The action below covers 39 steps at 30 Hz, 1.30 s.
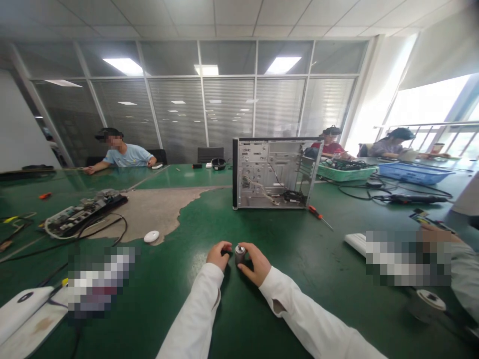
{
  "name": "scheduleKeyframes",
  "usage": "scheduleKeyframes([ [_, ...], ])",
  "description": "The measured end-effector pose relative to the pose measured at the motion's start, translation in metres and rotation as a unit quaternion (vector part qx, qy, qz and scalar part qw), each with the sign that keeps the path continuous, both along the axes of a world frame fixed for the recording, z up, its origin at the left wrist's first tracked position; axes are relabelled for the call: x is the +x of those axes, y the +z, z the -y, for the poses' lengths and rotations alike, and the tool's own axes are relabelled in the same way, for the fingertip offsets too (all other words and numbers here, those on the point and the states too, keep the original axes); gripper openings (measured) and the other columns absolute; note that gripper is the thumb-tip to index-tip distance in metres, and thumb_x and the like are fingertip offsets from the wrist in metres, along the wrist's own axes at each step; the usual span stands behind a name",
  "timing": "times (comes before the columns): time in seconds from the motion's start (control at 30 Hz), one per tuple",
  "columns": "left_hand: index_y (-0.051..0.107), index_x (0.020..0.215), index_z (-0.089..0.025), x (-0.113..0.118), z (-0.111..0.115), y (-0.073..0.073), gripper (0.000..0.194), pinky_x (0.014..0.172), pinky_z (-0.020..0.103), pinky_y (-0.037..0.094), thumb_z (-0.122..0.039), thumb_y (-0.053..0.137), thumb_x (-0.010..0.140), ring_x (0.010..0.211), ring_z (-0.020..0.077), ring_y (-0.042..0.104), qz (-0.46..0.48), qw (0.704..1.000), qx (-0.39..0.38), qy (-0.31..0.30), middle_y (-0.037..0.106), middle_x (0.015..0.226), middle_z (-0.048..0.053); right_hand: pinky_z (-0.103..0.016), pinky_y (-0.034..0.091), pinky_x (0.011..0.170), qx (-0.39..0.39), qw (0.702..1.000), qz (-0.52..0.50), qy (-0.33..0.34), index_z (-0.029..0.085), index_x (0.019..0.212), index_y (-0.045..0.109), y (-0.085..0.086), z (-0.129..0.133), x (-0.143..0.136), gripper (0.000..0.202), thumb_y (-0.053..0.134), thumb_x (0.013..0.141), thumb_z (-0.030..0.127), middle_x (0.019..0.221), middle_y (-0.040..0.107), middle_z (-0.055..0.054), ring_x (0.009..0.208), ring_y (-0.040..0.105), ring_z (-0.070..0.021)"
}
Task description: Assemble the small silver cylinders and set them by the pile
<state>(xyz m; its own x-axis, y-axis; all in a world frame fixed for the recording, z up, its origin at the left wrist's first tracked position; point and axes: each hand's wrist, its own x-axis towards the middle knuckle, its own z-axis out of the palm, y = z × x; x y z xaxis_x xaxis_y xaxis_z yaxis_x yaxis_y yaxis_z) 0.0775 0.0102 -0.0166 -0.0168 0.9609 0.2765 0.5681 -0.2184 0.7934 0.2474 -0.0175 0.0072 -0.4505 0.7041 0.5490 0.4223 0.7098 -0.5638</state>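
While the right hand [261, 263] is clamping, metal cylinder [240, 256]: being held upright, seemingly for steadiness.
Left hand [217, 255]: curling just left, grip unclear.

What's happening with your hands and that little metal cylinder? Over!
Right hand holding small metal cylinder. Left hand close beside it, fingers curled, grip unclear. Computer case standing beyond, not between hands.

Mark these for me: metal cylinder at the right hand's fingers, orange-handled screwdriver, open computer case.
Metal cylinder [240, 256]: head view, on its side.
Screwdriver [318, 215]: head view, on the handle.
Computer case [285, 174]: head view, on the metal panel inside.
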Motion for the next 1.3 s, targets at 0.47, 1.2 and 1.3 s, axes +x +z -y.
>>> scheduleKeyframes([
  [0.47, 0.055, 0.090, -0.021, 0.012, 0.016, 0.014, 0.031, 0.075, 0.028, 0.039, -0.023, 0.056, 0.059, 0.083, 0.0180, 0.052, -0.108, 0.994, 0.015, -0.029, 0.060, 0.086, 0.002, -0.023, 0.040, 0.050, -0.124, 0.982, -0.122, -0.068, 0.023, 0.093, 0.038, -0.006, -0.024, -0.011, 0.034, 0.050, 0.062, 0.023, 0.081, 0.057, 0.000, 0.067, 0.054, -0.0132],
  [1.2, 0.056, 0.076, -0.016, 0.014, 0.022, 0.025, 0.028, 0.069, 0.029, 0.038, -0.016, 0.065, 0.049, 0.075, 0.0181, 0.055, 0.009, 0.999, 0.004, -0.050, 0.063, 0.077, 0.003, -0.025, 0.047, 0.059, -0.096, 0.950, -0.295, -0.022, 0.021, 0.095, 0.042, -0.019, -0.017, -0.020, 0.039, 0.054, 0.058, 0.019, 0.090, 0.055, -0.004, 0.080, 0.055, -0.0153],
  [1.3, 0.055, 0.073, -0.016, 0.017, 0.023, 0.026, 0.025, 0.069, 0.029, 0.036, -0.018, 0.065, 0.050, 0.074, 0.0183, 0.054, 0.030, 0.998, -0.002, -0.054, 0.063, 0.075, 0.003, -0.025, 0.047, 0.062, -0.082, 0.946, -0.314, -0.014, 0.021, 0.096, 0.040, -0.018, -0.016, -0.020, 0.041, 0.054, 0.058, 0.017, 0.093, 0.054, -0.005, 0.083, 0.054, -0.0158],
])
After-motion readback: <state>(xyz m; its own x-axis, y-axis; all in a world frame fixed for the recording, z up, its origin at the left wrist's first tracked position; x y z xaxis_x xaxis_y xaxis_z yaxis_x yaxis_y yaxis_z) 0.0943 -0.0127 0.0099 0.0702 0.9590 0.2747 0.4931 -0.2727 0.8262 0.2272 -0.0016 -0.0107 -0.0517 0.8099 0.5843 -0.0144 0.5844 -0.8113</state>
